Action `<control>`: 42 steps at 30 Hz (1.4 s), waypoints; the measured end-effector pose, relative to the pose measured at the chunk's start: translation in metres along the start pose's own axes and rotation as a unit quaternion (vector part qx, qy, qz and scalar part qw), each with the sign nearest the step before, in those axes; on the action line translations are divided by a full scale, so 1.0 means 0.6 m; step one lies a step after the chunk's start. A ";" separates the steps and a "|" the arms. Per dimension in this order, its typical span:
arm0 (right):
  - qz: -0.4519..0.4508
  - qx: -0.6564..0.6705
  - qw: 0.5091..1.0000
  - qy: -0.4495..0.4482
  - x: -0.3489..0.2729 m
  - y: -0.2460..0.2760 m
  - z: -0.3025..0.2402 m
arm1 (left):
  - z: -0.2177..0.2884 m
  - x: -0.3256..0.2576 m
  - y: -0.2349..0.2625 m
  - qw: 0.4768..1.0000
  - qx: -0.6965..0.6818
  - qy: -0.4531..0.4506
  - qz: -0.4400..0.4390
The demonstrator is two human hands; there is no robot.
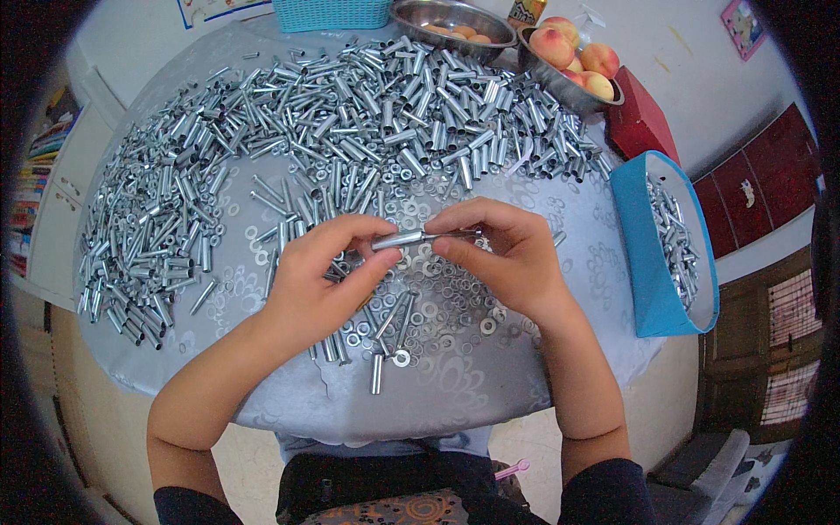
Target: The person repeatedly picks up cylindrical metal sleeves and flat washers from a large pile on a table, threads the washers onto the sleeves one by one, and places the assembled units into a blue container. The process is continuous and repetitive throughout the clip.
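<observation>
Here a short metal sleeve (398, 240) lies level between both hands, above the middle of the counter (490, 385), held there so that the thin bolt (451, 234) can be lined up with its open end. The left hand (319, 280) is clamped on the sleeve with thumb and fingertips, steadying it; the right hand (507, 258) is pinched shut on the bolt, whose tip sits at or just inside the sleeve's mouth, though how deep cannot be told. Just beneath the hands lie loose washers (429, 311) and a few more sleeves, near enough for easy picking. Farther out, a broad heap of tubes (350, 114) curves around the far and left sides. A blue bin (643, 262) with tubes in it stands at the right edge, and bowls of peaches (573, 61) sit beyond.
</observation>
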State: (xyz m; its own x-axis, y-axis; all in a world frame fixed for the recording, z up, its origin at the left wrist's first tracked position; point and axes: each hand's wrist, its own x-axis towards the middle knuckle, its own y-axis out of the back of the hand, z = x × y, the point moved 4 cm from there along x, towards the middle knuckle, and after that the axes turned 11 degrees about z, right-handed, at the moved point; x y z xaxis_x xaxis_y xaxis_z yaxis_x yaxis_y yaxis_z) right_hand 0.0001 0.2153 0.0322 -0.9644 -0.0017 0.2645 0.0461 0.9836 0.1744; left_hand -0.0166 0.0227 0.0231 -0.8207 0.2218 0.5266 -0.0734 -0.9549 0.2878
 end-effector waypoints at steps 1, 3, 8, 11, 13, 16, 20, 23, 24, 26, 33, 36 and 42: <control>-0.004 -0.006 1.000 0.006 0.001 0.000 -0.001 | 0.000 0.000 0.000 1.000 0.003 -0.006 -0.001; -0.004 -0.020 1.000 0.021 0.000 -0.002 -0.001 | 0.000 0.000 -0.001 1.000 0.007 -0.017 -0.002; -0.007 -0.011 0.999 0.045 -0.004 -0.011 0.000 | -0.004 -0.007 -0.009 0.999 -0.011 0.023 -0.027; -0.050 0.009 0.997 0.064 -0.009 -0.018 -0.008 | -0.001 -0.011 -0.013 0.999 -0.017 0.027 -0.037; -0.098 0.046 0.991 0.074 -0.015 -0.025 -0.017 | 0.004 -0.016 -0.017 0.997 -0.019 0.031 -0.061; -0.159 0.140 0.977 0.017 -0.033 -0.046 -0.034 | 0.012 -0.028 -0.024 0.992 -0.031 0.037 -0.113; -0.224 0.198 0.954 -0.016 -0.045 -0.057 -0.039 | 0.017 -0.042 -0.035 0.985 -0.059 0.060 -0.150; -0.182 0.259 0.948 0.025 -0.038 -0.051 -0.042 | 0.018 -0.041 -0.037 0.980 -0.088 0.086 -0.159; -0.156 0.250 0.955 0.020 -0.035 -0.046 -0.039 | 0.021 -0.039 -0.037 0.976 -0.103 0.102 -0.161; -0.104 0.232 0.967 0.008 -0.027 -0.031 -0.033 | 0.018 -0.037 -0.040 0.960 -0.153 0.171 -0.164; 0.034 -0.144 0.986 0.080 -0.003 0.012 -0.020 | -0.014 -0.025 -0.029 0.859 -0.351 0.344 -0.143; -0.044 -0.299 0.945 0.126 -0.008 0.014 -0.023 | -0.018 -0.020 -0.025 0.836 -0.379 0.373 -0.135; -0.124 -0.355 0.922 0.091 -0.016 0.005 -0.012 | -0.029 -0.020 -0.028 0.830 -0.400 0.378 -0.090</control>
State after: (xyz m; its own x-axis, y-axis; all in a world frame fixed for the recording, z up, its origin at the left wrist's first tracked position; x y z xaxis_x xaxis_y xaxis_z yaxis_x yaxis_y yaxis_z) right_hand 0.0114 0.2168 0.0368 -0.9117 -0.3044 0.2760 0.0505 0.5836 0.8105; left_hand -0.0152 0.0326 -0.0019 -0.8546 0.4764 -0.2065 -0.3376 -0.8120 -0.4761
